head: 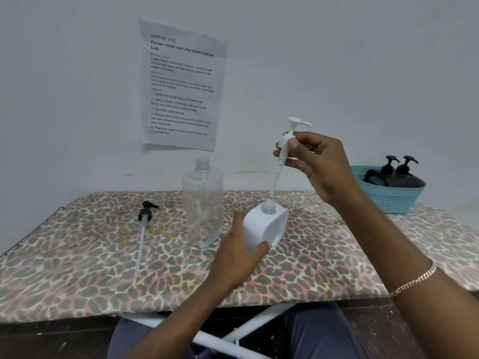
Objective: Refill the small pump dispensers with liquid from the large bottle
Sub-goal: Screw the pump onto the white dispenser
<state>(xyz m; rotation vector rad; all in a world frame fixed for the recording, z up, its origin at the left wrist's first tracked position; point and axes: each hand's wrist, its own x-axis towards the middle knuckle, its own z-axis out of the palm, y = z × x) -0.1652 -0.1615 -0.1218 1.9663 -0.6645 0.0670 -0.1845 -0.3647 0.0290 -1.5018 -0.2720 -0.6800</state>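
A tall clear plastic bottle (202, 203) stands upright with its neck open near the middle of a table covered in leopard-print cloth (77, 255). Just right of this bottle, the left hand (238, 252) grips a squat white plastic dispenser bottle (264, 226), fingers and thumb curled round its body; the bottle leans slightly and its threaded neck is uncapped. Above it and to the clear bottle's upper right, the right hand (318, 164) pinches a white pump head with a thin dip tube (285, 139) by its collar. The tube hangs down, its tip just above the white bottle's neck. A gold chain bracelet (414, 281) circles the right wrist.

Left of the clear bottle, a black pump head with a long white tube (143, 229) lies flat on the cloth. Well to the bottle's right, a teal plastic basket (388, 200) holds black pump bottles (399, 174). On the wall behind the bottle hangs a printed paper sheet (181, 86).
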